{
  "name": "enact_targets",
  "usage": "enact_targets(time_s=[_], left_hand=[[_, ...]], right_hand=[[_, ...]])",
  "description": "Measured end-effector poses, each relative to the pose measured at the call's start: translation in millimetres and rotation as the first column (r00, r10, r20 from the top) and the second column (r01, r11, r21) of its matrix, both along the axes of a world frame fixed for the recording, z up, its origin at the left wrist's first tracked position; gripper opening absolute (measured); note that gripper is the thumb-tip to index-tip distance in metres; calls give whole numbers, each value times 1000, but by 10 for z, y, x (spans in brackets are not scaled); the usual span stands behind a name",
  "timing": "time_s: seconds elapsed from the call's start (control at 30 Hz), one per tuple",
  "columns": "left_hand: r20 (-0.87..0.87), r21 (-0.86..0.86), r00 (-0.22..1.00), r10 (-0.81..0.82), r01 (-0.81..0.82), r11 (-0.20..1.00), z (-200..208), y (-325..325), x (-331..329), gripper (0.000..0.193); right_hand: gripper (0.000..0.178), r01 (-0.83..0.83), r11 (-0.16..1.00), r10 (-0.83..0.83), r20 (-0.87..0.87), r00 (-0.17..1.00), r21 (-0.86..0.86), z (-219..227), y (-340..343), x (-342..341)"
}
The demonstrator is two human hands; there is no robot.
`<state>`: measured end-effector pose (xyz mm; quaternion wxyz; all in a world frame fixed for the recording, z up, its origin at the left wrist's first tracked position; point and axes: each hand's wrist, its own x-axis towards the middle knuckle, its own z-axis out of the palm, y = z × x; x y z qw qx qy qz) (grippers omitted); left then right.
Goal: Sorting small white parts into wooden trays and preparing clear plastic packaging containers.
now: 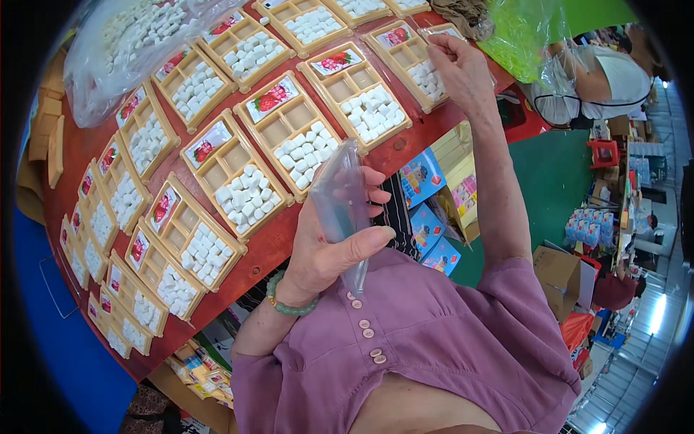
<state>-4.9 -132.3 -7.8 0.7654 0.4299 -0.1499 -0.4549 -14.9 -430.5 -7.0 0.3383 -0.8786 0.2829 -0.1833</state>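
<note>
My left hand (334,242) is held close to my chest, gripping a bundle of small clear plastic packets (338,199). A green bead bracelet sits on that wrist. My right hand (460,66) reaches out over a tan compartment tray (405,49) at the table's far right, pinching one thin clear packet (437,31) above it. That tray holds white marshmallow-like cubes (428,78) and a red strawberry card. Many similar trays (289,130) lie in rows on the red-brown table (269,244), each with white cubes in one compartment.
A large clear bag of white cubes (134,36) lies at the table's far left. A green plastic bag (520,32) sits at the upper right. Colourful boxes (426,210) and cardboard cartons (560,271) stand below the table edge. Another person (614,79) sits at the far right.
</note>
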Motion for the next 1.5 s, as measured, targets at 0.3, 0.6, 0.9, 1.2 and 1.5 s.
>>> enact_targets(time_s=[0.3, 0.6, 0.9, 1.2, 1.5], left_hand=[[-57, -60, 997, -59, 55, 997, -45, -1, 18, 91], [-39, -94, 996, -76, 72, 993, -89, -2, 31, 93], [-56, -90, 993, -100, 95, 991, -87, 17, 41, 95], [-40, -93, 992, -117, 113, 989, -81, 14, 55, 96], [-75, -91, 992, -105, 99, 991, -74, 33, 43, 97]], right_hand=[[33, -7, 973, 3, -16, 1000, -230, -105, -163, 51], [26, -5, 883, 5, 0, 1000, -469, -118, -127, 82], [33, -17, 777, 28, 7, 1000, -629, -32, 158, 63], [42, -208, 789, 171, -119, 978, -578, -117, 314, 97], [42, -180, 813, 148, -102, 984, -553, -158, 334, 53]])
